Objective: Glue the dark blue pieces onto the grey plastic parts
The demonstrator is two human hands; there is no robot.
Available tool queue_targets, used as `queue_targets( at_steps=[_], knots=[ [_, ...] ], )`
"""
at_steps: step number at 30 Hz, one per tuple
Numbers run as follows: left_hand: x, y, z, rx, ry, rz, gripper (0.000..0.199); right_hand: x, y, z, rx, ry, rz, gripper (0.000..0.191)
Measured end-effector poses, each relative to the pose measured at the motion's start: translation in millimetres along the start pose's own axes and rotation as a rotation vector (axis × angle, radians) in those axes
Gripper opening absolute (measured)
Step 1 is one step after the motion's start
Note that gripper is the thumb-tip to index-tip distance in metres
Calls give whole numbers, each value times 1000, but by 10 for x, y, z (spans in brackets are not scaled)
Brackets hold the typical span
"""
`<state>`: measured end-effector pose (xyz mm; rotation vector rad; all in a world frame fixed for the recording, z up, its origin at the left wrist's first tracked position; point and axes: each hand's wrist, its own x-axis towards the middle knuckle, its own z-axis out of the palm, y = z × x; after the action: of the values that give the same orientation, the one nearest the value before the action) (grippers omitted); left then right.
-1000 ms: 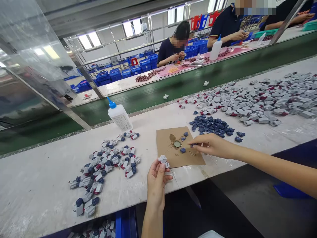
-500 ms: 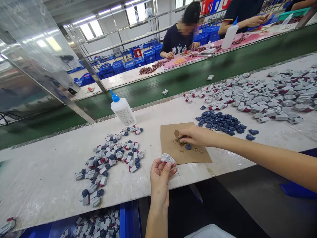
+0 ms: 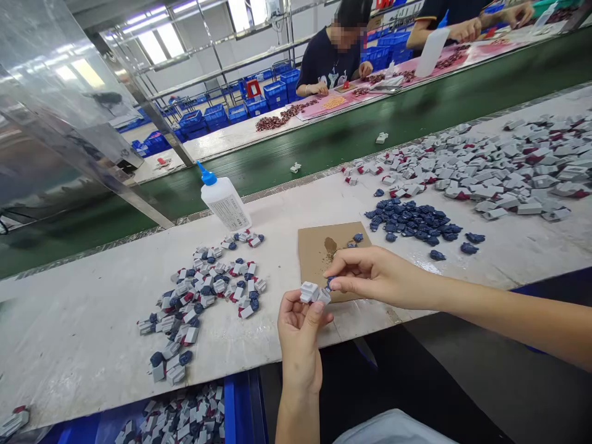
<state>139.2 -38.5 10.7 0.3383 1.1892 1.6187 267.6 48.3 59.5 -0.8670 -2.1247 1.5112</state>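
The pale worktop (image 3: 74, 333) runs beneath the left grip (image 3: 300, 336) and the right grip (image 3: 377, 276), with a wide heap of grey pieces (image 3: 518, 166) beyond the right one, a cluster of grey, red and blue pieces (image 3: 208, 288) left of the left one, and a cardboard sheet (image 3: 312, 262) just beyond both. A white bottle (image 3: 226, 203) stands farther off past that cluster, and a dark blue heap (image 3: 411, 221) lies near the right grip. The left grip pinches a grey piece (image 3: 309, 292), the right a small blue piece (image 3: 328, 282) close beside it; from here I can't tell whether they touch.
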Motion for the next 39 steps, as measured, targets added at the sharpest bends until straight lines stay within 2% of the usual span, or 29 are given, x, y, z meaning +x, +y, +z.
queue_targets(
  at_steps=[6,14,17,21,23,25,27,29,32,34,36,38,39],
  knots=[
    [-31,34,29,9,-4,11,28,2,8,11,62,-32,11,25],
    [-43,51,49,120,-20,105,29,-19,-28,-25,-94,-77,-28,20],
    [-50,1,44,123,-25,123,29,-34,17,22,41,-64,19,18],
    [-51,-132,1,67,-68,32,26,-49,92,136,243,-36,88,21],
    [-18,-160,-40,61,-104,8,24,-24,128,182,273,-39,93,24],
    [56,-123,-107,146,-142,12,23,21,168,190,240,-63,88,27],
    [161,-22,-212,374,-148,88,31,64,219,129,133,-39,61,31],
    [257,114,-346,740,-58,263,43,71,285,-21,-3,79,27,36],
    [321,304,-508,1264,214,608,45,-31,431,-382,-182,414,55,44],
    [340,397,-498,1433,323,801,46,-169,568,-636,-304,605,137,46],
    [441,479,-328,1481,271,959,48,-333,737,-837,-456,696,227,49],
    [728,565,-1,1486,94,1059,46,-492,936,-956,-673,717,234,53],
    [959,607,201,1486,-1,1069,46,-563,1051,-985,-789,733,217,56]
  ],
)
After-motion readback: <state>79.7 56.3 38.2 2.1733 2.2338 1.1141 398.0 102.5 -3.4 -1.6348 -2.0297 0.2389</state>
